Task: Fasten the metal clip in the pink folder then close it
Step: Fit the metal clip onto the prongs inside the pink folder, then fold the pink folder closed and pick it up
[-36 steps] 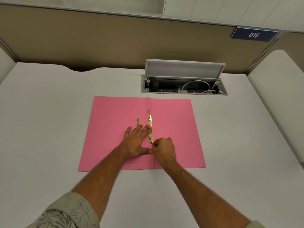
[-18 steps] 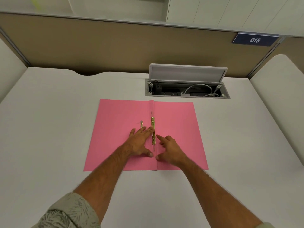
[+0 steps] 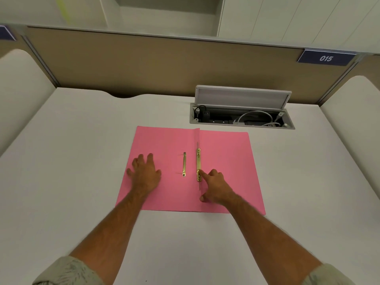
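The pink folder (image 3: 226, 157) lies open and flat on the white desk (image 3: 82, 161). A long gold metal clip bar (image 3: 198, 161) runs along the fold at the centre. A shorter gold clip piece (image 3: 184, 164) lies just left of it on the left flap. My left hand (image 3: 145, 174) rests flat on the left flap near its outer edge, fingers spread, holding nothing. My right hand (image 3: 216, 187) is on the right flap, its index fingertip pressing on the lower end of the long bar, its thumb down near the fold.
An open cable box (image 3: 242, 116) with its grey lid raised and white cables inside is set into the desk behind the folder. A beige partition (image 3: 144, 64) with a "015" sign (image 3: 326, 58) closes the back. Low dividers stand at both sides.
My left hand has slid left, away from the clip to the outer part of the left flap, uncovering the short clip piece. My right hand's index finger has come onto the long bar's lower end.
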### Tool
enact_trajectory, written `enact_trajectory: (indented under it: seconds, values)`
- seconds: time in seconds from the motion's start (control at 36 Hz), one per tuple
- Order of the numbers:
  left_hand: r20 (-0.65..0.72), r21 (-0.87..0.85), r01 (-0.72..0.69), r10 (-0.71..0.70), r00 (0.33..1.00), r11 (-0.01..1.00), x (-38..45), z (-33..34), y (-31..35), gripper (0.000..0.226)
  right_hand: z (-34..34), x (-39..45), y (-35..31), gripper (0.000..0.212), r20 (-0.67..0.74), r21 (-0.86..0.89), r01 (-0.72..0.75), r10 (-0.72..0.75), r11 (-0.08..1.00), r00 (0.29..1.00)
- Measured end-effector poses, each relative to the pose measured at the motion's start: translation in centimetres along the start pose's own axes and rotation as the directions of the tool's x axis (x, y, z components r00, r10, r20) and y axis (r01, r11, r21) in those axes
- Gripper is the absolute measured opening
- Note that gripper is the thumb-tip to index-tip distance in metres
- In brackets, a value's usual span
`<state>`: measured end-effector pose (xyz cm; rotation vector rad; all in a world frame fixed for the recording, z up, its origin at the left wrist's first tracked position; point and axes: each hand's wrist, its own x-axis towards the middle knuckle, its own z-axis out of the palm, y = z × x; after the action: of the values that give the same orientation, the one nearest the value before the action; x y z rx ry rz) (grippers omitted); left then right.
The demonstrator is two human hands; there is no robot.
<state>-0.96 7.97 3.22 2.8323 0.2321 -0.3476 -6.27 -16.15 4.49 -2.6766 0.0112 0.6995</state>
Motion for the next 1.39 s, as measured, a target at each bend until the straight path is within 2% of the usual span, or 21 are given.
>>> enact_trajectory:
  seconds: [0.17,0.28,0.58,0.75,0.94,1.06,1.14,1.28,1.39]
  values:
    - [0.031,-0.067,0.242,-0.241,0.970,0.968,-0.7,-1.0,-1.6,0.063,-0.1,0.1,-0.3,0.109,0.015,-0.040,-0.016,0.017,0.999,1.000]
    - [0.066,-0.111,0.359,-0.353,0.933,0.927,-1.0,-1.6,-2.1,0.062,-0.2,0.2,-0.6,0.108,0.022,-0.064,-0.023,0.025,0.998,0.999]
    - [0.091,-0.247,0.437,-0.429,0.899,0.865,-0.9,-3.1,-2.1,0.060,-0.1,0.1,-0.6,0.105,0.022,-0.111,-0.012,0.014,0.994,1.000]
    - [0.120,-0.458,0.480,-0.483,0.868,0.748,-0.7,-4.2,-3.0,0.057,0.2,0.2,-0.4,0.104,0.016,-0.109,-0.008,0.009,0.994,1.000]
    - [0.089,-0.530,0.462,-0.495,0.864,0.711,-0.8,-6.4,-3.7,0.029,0.2,0.2,-0.3,0.107,0.001,-0.095,0.001,0.000,0.996,1.000]
    - [-0.003,-0.497,0.425,-0.491,0.871,0.757,-1.2,-7.6,-2.9,0.029,0.1,0.1,-0.1,0.113,-0.019,-0.046,0.000,-0.001,0.999,1.000]
    - [-0.095,-0.459,0.358,-0.446,0.890,0.813,-1.5,-8.6,-2.5,0.028,-0.1,-0.2,0.3,0.115,-0.087,0.039,-0.004,0.008,0.999,0.996]
    - [-0.233,-0.471,0.224,-0.366,0.901,0.853,-2.5,-9.9,-1.0,0.017,-0.8,-0.9,0.9,0.087,-0.325,0.041,0.032,-0.017,0.999,0.946]
    - [-0.299,-0.537,0.082,-0.280,0.912,0.839,-3.7,-11.1,0.8,0.017,-2.0,-1.2,0.7,0.075,-0.408,0.021,0.038,-0.026,0.999,0.912]
